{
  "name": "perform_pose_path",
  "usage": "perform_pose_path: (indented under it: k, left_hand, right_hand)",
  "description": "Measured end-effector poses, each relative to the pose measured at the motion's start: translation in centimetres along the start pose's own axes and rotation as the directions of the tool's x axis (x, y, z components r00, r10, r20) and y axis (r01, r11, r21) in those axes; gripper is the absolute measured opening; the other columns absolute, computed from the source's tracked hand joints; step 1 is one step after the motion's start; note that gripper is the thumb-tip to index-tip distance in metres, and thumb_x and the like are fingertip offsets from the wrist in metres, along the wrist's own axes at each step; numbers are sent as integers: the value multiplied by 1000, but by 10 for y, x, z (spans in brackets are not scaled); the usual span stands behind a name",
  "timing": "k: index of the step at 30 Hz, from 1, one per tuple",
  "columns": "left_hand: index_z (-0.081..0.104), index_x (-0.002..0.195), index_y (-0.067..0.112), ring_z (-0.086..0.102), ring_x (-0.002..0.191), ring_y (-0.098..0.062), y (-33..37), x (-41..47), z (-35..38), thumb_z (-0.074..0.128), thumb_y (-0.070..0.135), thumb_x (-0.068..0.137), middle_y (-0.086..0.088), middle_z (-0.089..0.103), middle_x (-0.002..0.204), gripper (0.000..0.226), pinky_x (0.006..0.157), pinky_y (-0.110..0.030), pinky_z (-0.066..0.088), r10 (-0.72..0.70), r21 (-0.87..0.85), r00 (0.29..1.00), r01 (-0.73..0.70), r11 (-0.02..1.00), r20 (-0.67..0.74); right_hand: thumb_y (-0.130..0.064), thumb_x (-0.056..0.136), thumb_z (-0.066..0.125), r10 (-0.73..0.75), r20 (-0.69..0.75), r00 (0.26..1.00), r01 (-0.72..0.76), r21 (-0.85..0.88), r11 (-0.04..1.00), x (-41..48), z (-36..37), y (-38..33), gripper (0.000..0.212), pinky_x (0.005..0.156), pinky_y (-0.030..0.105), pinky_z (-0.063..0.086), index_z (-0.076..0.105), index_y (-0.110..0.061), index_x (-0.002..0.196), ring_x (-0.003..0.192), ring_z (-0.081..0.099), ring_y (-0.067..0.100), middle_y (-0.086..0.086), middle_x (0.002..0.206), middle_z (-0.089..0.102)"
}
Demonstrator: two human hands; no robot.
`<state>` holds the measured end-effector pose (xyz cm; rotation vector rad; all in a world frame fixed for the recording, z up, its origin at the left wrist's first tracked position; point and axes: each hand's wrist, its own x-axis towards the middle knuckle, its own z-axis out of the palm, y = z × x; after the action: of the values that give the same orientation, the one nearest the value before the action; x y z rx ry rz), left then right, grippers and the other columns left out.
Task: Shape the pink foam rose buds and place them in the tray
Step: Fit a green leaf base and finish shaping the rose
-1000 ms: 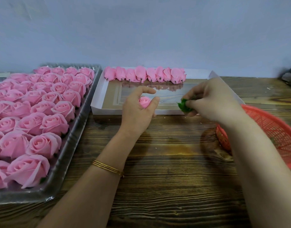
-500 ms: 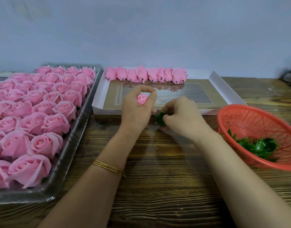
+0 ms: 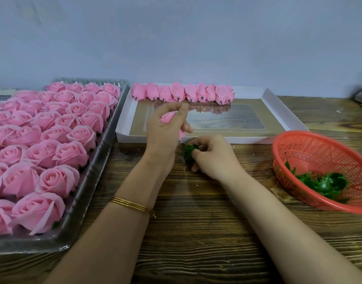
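**Two hands at the tray edge, one with a bud, one with a calyx.**
The left hand (image 3: 165, 132) grasps a pink bud (image 3: 168, 117), its fingers (image 3: 180, 108) curled round it, above the near wall of the white tray (image 3: 284, 117). The right hand (image 3: 214, 158), just below and to the right, pinches a green calyx (image 3: 189, 150) low over the tabletop (image 3: 196, 232). Whether the calyx touches the bud cannot be told. A row of buds (image 3: 183, 93) lies along the tray's far wall, stubs toward the viewer. At right, a red basket (image 3: 319, 152) holds more green pieces (image 3: 323, 183). At left, a grey tray (image 3: 98, 181) is packed with open roses (image 3: 53, 140). A gold bangle (image 3: 133, 204) circles the left wrist.
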<state>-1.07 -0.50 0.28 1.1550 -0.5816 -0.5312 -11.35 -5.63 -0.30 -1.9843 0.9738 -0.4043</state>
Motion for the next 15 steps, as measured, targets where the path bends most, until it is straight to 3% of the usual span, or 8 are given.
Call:
perform_pose_path:
  k: [4, 8, 11, 15]
  left_hand:
    - [63, 86, 17, 56, 56, -11, 1, 1, 0, 61, 13, 95, 5, 51, 49, 10, 78, -33, 47, -21, -20, 1000, 21, 1000, 5]
    - [64, 91, 13, 59, 59, -12, 0, 1, 0, 59, 11, 95, 3, 50, 50, 7, 77, -31, 50, -27, -21, 999, 28, 999, 17]
    - [65, 93, 11, 63, 63, -13, -1, 1, 0, 59, 11, 96, 3, 51, 50, 6, 89, -36, 53, -7, 13, 1000, 7, 1000, 26]
    - [66, 90, 14, 66, 68, -13, -2, 0, 1, 59, 12, 96, 4, 51, 49, 10, 91, -38, 53, 14, 57, 999, -16, 998, 41]
  right_hand:
    - [-2, 89, 55, 90, 47, 995, -100, 338, 936, 0, 6, -3, 21, 73, 31, 57, 69, -17, 92, 59, 65, 16, 16, 74, 73]
    - [9, 88, 52, 131, 155, 979, -203, 709, 675, -3, 5, -9, 17, 67, 25, 60, 67, 3, 91, 63, 67, 20, 20, 83, 68]
    - [11, 86, 50, 105, 203, 974, -226, 781, 582, -4, 4, -10, 17, 74, 28, 60, 66, 9, 93, 76, 68, 29, 25, 90, 67]
    - [13, 87, 46, 83, 186, 979, -199, 787, 584, -5, 5, -11, 20, 75, 26, 59, 65, 9, 92, 71, 67, 27, 24, 87, 66]
